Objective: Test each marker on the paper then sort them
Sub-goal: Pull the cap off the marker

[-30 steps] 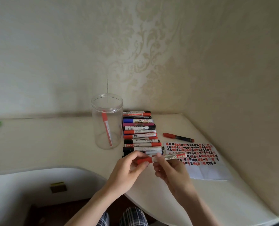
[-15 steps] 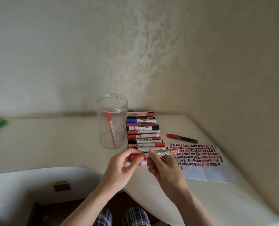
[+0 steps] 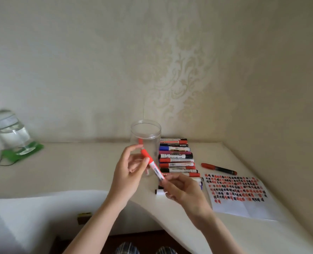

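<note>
A red-capped white marker is held tilted in front of the clear plastic jar, cap end up and to the left. My left hand pinches its red cap; my right hand pinches its lower end. Inside the jar stands one red marker, partly hidden by my left hand. A row of several markers lies right of the jar. The paper, covered with red and black test marks, lies at the right. A lone red and black marker lies behind the paper.
A glass bottle on a green holder stands at the far left of the cream table. Walls close in behind and to the right. The table's front edge curves inward in front of me.
The marker has swung from lying level above the row to tilted in front of the jar. Both hands moved left and up with it. The view shifted right, bringing the bottle into sight.
</note>
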The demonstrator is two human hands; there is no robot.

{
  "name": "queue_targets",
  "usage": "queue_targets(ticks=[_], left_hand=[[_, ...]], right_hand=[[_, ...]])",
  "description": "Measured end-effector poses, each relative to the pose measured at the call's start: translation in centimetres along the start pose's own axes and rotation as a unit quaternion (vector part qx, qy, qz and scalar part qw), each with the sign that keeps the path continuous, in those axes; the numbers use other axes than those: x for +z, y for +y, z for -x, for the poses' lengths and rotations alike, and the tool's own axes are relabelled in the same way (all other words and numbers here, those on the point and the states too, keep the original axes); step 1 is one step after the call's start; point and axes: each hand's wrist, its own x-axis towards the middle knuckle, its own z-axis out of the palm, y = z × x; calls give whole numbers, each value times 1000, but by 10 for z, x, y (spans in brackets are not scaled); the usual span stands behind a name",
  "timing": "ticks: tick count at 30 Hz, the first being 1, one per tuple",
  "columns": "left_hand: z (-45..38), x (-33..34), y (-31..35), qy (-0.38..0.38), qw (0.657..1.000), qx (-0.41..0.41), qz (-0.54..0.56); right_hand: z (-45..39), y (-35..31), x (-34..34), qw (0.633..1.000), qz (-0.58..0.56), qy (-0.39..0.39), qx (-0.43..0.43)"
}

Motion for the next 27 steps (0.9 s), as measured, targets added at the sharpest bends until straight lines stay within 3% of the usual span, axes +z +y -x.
queue_targets(ticks=[6,11,15,19,22,25,27], left_hand=[[-18,-5,21,41,998,44,-9],[-73,-14,80,117,984,133,21],[-114,-15,101,132,970,189,-73],[-124,-3,68,77,955,148,-245],[-124,-4,43,46,922,103,-370],[-124,-9,32,28,915,42,-400],[-123,-10,32,28,924,48,-378]], right_hand=[[-17,-13,35,995,63,7,-72],[-29,-24,21,969,203,32,-138],[-32,-8,-8,943,300,51,-136],[-28,12,-27,915,376,49,-140],[-27,26,-42,879,448,34,-158],[-28,33,-53,838,516,14,-179],[-29,34,-56,818,545,7,-184]])
